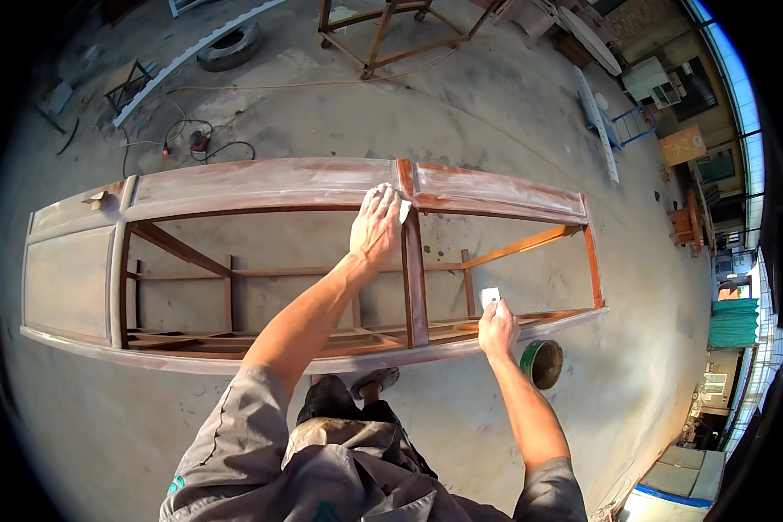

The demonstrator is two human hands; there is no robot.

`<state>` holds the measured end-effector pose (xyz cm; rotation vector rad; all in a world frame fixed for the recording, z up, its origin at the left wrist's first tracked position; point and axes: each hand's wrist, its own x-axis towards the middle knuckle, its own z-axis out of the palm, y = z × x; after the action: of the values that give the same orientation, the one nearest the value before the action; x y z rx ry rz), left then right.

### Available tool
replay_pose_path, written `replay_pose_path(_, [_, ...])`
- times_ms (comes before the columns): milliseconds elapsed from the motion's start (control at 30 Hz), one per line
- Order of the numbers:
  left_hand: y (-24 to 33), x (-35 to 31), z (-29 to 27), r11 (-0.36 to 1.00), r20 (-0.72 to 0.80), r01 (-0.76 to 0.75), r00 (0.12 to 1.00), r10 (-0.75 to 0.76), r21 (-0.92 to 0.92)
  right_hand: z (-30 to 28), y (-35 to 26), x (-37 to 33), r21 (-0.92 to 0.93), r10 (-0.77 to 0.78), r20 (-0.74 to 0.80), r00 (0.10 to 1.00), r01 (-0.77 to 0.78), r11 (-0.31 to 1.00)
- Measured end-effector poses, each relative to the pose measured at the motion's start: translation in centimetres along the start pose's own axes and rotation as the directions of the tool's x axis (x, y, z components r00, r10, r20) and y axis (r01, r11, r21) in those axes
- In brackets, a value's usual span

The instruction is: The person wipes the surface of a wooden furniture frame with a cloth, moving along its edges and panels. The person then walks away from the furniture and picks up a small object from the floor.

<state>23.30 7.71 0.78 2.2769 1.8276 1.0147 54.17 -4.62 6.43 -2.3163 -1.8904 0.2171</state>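
Observation:
A long wooden cabinet frame [261,187], reddish brown under whitish, dusty-looking streaks, lies in front of me. My left hand [376,228] presses on its far rail beside the middle upright [416,278], fingers together and powdered white. A small white piece [404,210], maybe folded paper, sticks out by the thumb. Above the near rail, toward the right end, my right hand [498,332] is closed on another small white piece [490,297]. Whether it touches the frame I cannot tell. A crumpled brownish piece [96,199] rests on the frame's left end.
A green-rimmed round bucket [542,364] stands near my right forearm. Beyond the frame, a red power tool [199,142] with its cord lies on the concrete floor, with a tyre [230,48] farther back. A wheeled wooden stand [383,39] is at the far side.

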Motion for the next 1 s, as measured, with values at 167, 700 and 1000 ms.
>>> replay_pose_path(167, [-2.6, -2.4, -2.2, 0.988, 0.016, -0.14, 0.99, 0.141, -0.072, -0.5, 1.2, -1.2, -0.014, 0.05, 0.0, 0.999, -0.05, 0.999])
replay_pose_path(700, [-20.4, -13.9, -17.4, 0.862, -0.108, 0.168, 0.985, -0.132, 0.479, -1.6, -0.6, -0.9, 0.0, 0.138, 0.097, 0.986, -0.138, 0.99])
replay_pose_path(1000, [-11.7, -8.4, -10.7, 0.968, 0.028, -0.134, 0.991, 0.131, 0.211, -0.7, 0.9, -0.9, 0.002, 0.079, 0.026, 0.996, -0.079, 0.997])
